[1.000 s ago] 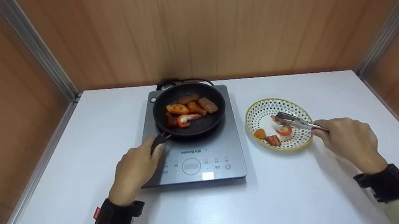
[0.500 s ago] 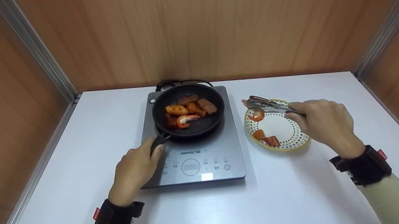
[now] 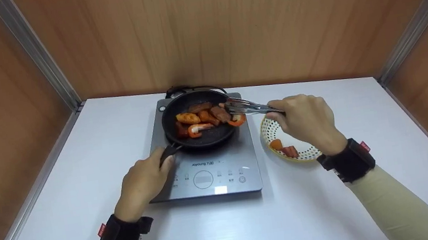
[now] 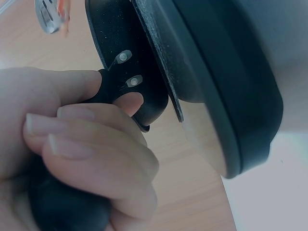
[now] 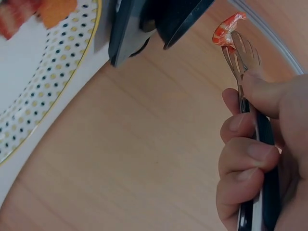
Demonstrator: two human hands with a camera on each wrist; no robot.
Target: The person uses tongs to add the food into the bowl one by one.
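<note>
My left hand [image 3: 144, 184] grips the black handle [image 3: 169, 153] of a frying pan [image 3: 208, 138]; the left wrist view shows fingers curled round it. Several food pieces lie in the pan, among them a shrimp [image 3: 200, 129], a yellow oval piece [image 3: 188, 118] and brown pieces [image 3: 200, 107]. With my right hand [image 3: 307, 118] I hold metal tongs [image 3: 252, 107]. Their tips pinch a second shrimp [image 5: 226, 30] over the pan's right edge. Below and partly behind that hand is a dotted, yellow-rimmed plate [image 3: 269, 131], bearing an orange chunk [image 3: 276, 144] and a reddish meat piece [image 3: 290, 151].
The pan sits on a flat grey induction cooker [image 3: 223, 185] with a touch panel. A black cable [image 3: 180, 88] runs behind it. Wood-grain panels [image 3: 226, 26] enclose the white table [image 3: 230, 235] at the back and both sides.
From the plate, my right hand has lifted the second shrimp in the tongs and carried it left to the pan's right edge. My left hand has stayed on the handle.
</note>
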